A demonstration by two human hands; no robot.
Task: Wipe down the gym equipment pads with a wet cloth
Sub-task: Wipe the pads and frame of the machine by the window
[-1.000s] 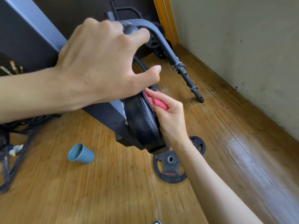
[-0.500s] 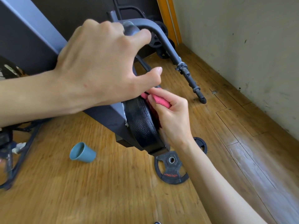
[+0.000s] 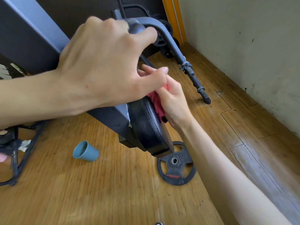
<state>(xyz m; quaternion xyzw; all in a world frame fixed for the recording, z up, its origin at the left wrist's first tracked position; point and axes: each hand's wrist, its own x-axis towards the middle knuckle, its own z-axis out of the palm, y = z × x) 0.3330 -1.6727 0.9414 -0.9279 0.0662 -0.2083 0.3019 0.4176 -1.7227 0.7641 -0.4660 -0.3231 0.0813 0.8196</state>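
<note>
Where the black pad (image 3: 146, 125) tilts off the grey frame (image 3: 32, 33), a pink cloth (image 3: 156, 101) is pressed against its far face near the upper edge. Fingers of the right hand (image 3: 174, 103) are closed on the cloth, holding it to the pad. Just above, the left hand (image 3: 103, 62) has its fingers wrapped around the grey handle (image 3: 164, 32). On the wooden floor (image 3: 113, 192) below lie a weight plate (image 3: 176, 166) beside the pad's lower end and a blue cup (image 3: 86, 153) on its side, well apart from the plate.
</note>
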